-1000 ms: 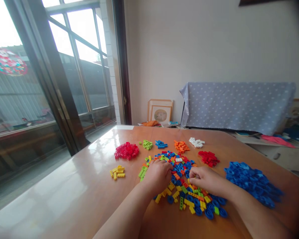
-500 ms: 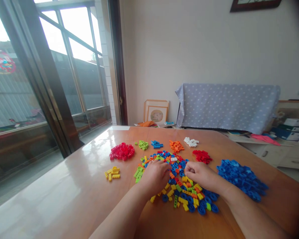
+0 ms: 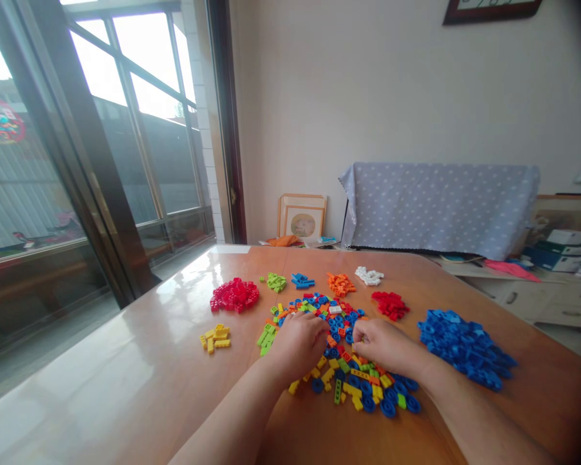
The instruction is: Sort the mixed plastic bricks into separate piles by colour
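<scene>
A mixed heap of small coloured plastic bricks [image 3: 348,381] lies on the wooden table [image 3: 126,381] in front of me. My left hand [image 3: 297,342] rests on the heap's left side with fingers curled down among the pieces. My right hand [image 3: 385,342] sits on the heap's middle, fingertips pinched together at the pieces; what they hold is too small to name. Sorted piles surround the heap: red [image 3: 235,295], yellow [image 3: 215,338], light green [image 3: 275,281], small blue [image 3: 302,281], orange [image 3: 341,283], white [image 3: 369,276], a second red [image 3: 390,304] and a large blue pile [image 3: 465,349].
Tall glass doors [image 3: 77,161] stand along the left. Behind the table are a cloth-covered piece of furniture [image 3: 440,206], framed pictures [image 3: 303,219] leaning on the wall, and cluttered drawers [image 3: 552,284] at the right.
Both hands have crept slightly further into the heap and closer together. The view has shifted a little, so everything sits lower left than before.
</scene>
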`<state>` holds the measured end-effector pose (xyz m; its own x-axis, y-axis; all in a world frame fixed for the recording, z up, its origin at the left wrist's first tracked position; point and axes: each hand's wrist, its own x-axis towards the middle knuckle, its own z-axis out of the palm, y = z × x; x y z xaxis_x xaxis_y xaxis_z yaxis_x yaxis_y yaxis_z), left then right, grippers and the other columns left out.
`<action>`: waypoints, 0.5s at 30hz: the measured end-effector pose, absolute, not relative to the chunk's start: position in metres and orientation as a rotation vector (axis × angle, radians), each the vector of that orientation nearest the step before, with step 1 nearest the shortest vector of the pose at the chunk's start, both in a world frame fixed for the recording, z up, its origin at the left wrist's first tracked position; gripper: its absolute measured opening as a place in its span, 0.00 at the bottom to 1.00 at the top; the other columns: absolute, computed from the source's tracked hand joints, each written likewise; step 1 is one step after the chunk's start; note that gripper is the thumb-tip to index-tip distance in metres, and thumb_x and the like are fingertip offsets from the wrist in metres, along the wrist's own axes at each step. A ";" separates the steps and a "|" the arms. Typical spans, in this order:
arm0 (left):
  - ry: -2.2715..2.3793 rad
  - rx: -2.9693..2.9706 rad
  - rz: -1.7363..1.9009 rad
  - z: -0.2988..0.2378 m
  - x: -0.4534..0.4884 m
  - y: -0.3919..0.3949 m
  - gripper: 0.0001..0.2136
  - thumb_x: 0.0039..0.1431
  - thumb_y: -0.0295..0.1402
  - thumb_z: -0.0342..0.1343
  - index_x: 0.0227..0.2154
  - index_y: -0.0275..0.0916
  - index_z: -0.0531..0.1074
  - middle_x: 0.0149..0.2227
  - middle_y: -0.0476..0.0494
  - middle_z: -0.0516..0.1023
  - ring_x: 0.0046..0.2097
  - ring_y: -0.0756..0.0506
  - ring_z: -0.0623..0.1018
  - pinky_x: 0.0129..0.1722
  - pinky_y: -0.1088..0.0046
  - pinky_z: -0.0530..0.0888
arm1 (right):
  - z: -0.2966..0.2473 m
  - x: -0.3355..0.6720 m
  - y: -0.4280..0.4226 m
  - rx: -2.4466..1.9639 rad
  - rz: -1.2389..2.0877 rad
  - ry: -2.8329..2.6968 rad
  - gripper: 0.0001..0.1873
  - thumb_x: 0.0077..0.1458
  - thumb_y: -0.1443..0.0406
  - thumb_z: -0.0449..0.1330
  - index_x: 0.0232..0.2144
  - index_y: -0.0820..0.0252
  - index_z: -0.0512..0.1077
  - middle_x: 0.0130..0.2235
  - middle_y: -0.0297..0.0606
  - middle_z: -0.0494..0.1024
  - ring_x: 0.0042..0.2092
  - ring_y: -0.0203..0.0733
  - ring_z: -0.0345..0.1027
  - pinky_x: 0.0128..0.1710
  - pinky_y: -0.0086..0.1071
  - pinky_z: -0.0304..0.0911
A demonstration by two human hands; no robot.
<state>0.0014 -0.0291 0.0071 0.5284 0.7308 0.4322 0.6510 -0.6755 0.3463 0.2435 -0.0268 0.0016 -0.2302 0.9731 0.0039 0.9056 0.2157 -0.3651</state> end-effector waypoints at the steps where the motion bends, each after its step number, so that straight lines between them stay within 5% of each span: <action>1: 1.192 2.617 0.840 0.007 0.002 -0.029 0.09 0.64 0.31 0.51 0.35 0.44 0.77 0.34 0.47 0.79 0.39 0.45 0.76 0.41 0.71 0.68 | 0.002 0.244 -0.027 -1.779 0.409 -2.256 0.04 0.50 0.64 0.60 0.28 0.56 0.75 0.29 0.32 0.78 0.32 0.37 0.68 0.30 0.27 0.51; 15: 1.050 2.367 0.849 0.019 0.005 -0.036 0.12 0.65 0.35 0.51 0.41 0.41 0.79 0.37 0.45 0.81 0.39 0.46 0.76 0.40 0.74 0.69 | 0.009 0.221 -0.040 -1.423 0.633 -2.131 0.05 0.56 0.61 0.57 0.32 0.56 0.70 0.26 0.30 0.73 0.28 0.35 0.64 0.27 0.26 0.55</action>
